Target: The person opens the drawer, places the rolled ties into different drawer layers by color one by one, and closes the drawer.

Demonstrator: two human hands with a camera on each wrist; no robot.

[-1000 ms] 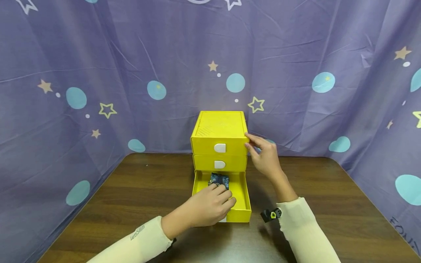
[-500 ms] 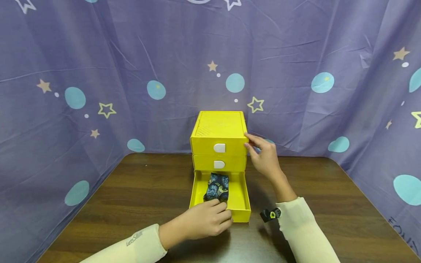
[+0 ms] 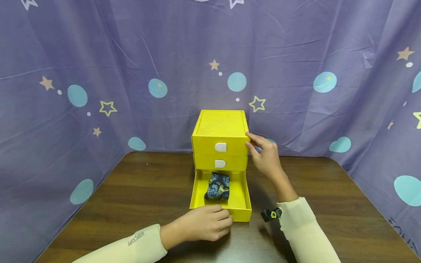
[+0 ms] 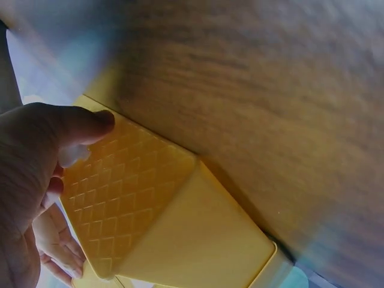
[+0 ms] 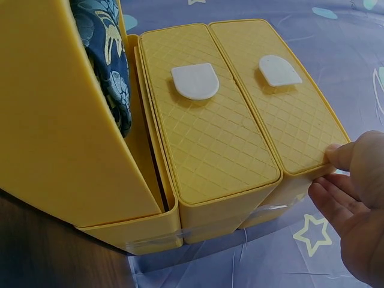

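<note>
A yellow three-drawer cabinet (image 3: 221, 124) stands on the table, its bottom drawer (image 3: 241, 199) pulled out. In that drawer lies a folded dark blue cloth (image 3: 217, 187) with flower patterns, also partly visible in the right wrist view. My left hand (image 3: 205, 223) is at the drawer's front, fingers curled. In the left wrist view, its thumb and fingers are around the drawer's white handle (image 4: 73, 155). My right hand (image 3: 265, 157) grips the cabinet's upper right front corner, with the thumb on the front face (image 5: 288, 129).
The two upper drawers are closed, each with a white handle (image 3: 220, 147) on its front. Brown wooden table (image 3: 148, 193) surface surrounds the cabinet. A purple curtain (image 3: 184, 44) with stars and dots hangs behind and at both sides.
My left hand has drawn back from over the cloth to the drawer's front, leaving the cloth lying in the drawer in full view. My right hand has stayed on the cabinet's corner.
</note>
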